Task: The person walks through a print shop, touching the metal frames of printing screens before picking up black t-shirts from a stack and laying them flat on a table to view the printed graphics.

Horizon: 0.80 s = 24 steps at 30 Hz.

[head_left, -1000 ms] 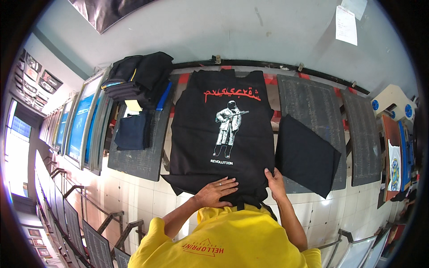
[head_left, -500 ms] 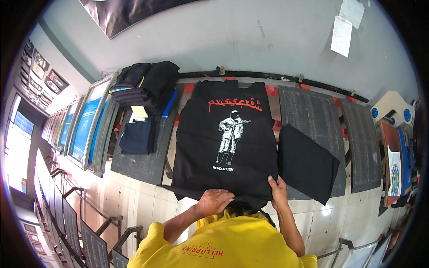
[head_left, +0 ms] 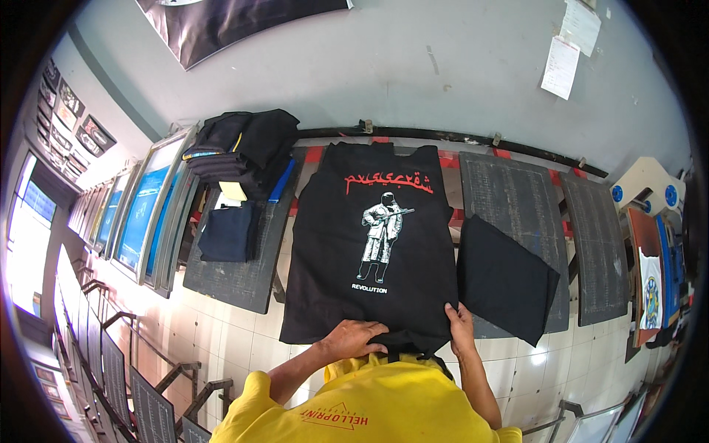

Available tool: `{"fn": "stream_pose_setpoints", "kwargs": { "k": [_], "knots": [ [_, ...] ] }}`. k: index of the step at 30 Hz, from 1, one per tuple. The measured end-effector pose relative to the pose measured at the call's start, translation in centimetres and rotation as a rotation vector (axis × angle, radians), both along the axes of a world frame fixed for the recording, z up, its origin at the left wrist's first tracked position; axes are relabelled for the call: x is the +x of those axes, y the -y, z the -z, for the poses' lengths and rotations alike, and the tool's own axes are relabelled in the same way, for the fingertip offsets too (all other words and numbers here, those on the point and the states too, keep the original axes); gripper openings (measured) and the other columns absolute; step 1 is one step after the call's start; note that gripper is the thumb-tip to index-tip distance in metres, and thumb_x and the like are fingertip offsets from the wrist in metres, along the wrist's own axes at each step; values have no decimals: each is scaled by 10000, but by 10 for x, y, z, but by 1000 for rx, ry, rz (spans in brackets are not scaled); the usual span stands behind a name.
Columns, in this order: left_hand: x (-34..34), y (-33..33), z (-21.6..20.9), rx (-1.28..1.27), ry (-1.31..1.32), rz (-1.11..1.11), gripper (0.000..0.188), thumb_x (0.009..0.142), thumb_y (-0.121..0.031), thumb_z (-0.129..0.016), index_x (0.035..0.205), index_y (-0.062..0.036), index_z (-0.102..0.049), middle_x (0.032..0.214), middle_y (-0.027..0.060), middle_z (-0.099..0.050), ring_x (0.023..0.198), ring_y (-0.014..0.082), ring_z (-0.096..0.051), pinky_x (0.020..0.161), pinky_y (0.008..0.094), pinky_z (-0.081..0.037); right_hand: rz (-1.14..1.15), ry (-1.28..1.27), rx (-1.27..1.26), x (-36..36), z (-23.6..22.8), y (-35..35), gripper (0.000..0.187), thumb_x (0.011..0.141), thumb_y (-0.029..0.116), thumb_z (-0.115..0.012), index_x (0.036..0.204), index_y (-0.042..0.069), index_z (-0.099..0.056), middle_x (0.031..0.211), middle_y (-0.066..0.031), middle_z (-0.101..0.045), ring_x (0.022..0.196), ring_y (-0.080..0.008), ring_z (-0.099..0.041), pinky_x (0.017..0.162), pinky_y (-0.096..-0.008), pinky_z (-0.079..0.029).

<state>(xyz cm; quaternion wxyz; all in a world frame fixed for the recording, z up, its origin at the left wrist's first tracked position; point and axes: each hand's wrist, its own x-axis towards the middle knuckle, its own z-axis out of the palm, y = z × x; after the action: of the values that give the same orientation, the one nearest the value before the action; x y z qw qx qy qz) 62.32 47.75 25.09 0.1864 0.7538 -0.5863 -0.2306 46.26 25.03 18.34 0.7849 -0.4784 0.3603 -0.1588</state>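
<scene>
A black T-shirt (head_left: 325, 258) lies spread over a board in front of me, printed with red lettering, a white standing figure and small white lettering below. At its near edge my left hand (head_left: 356, 338) has its fingers curled on the hem, with cloth bunched between fingers and thumb. My right hand (head_left: 459, 328) pinches the lower right corner, thumb on top. Between the hands the hem sags in dark folds against my yellow shirt. Right of it lies a folded black garment (head_left: 506, 280), touching or nearly touching its edge.
Dark flat boards (head_left: 517, 184) stand in a row on a red-and-black frame. At left are a stack of dark folded garments (head_left: 255, 148), a smaller navy folded piece (head_left: 225, 232) and upright framed screens (head_left: 151, 199). A pale stand with blue discs (head_left: 646, 184) is at right.
The T-shirt's lower left edge has come down and straightened, and its hem lies flatter. My left thumb now shows apart from the fingers. My right hand remains at the corner.
</scene>
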Motion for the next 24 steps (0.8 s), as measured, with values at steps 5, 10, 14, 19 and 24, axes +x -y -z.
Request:
{"fn": "stream_pose_setpoints", "kwargs": {
  "k": [5, 10, 14, 19, 24],
  "knots": [
    [7, 4, 8, 53, -8, 22, 354, 913, -375, -613, 1114, -85, -643, 1076, 86, -671, 968, 272, -664, 830, 382, -540, -40, -30, 13, 1, -4, 0, 400, 963, 207, -604, 1269, -43, -541, 1228, -117, -619, 1098, -177, -578, 982, -289, -434],
    [10, 5, 10, 49, -92, 36, 294, 930, -324, -588, 1063, -65, -628, 1038, 94, -656, 986, 297, -639, 849, 392, -517, -104, -87, 15, -5, 0, -3, 369, 960, 220, -617, 1234, -24, -576, 1162, -100, -650, 1043, -159, -593, 942, -281, -446],
    [13, 3, 9, 95, -105, 21, 299, 917, -333, -607, 1056, -69, -630, 1034, 94, -660, 983, 296, -642, 849, 393, -517, -148, -138, -87, -11, 6, -5, 331, 955, 234, -626, 1179, -9, -611, 1074, -102, -678, 949, -152, -616, 867, -277, -474],
    [21, 5, 13, 31, -93, -62, 286, 908, -325, -621, 1059, -84, -649, 1025, 86, -675, 979, 287, -648, 857, 406, -515, -209, -179, -166, -18, 1, -4, 333, 957, 212, -613, 1190, -25, -591, 1050, -95, -678, 928, -146, -619, 850, -271, -478],
    [25, 10, 15, 123, -126, 27, 346, 911, -377, -609, 1088, -84, -661, 1062, 99, -676, 1008, 296, -645, 882, 407, -508, -223, -262, -324, -18, -6, -2, 329, 950, 226, -605, 1160, -26, -592, 993, -150, -696, 876, -184, -663, 771, -290, -510]
  ]
}}
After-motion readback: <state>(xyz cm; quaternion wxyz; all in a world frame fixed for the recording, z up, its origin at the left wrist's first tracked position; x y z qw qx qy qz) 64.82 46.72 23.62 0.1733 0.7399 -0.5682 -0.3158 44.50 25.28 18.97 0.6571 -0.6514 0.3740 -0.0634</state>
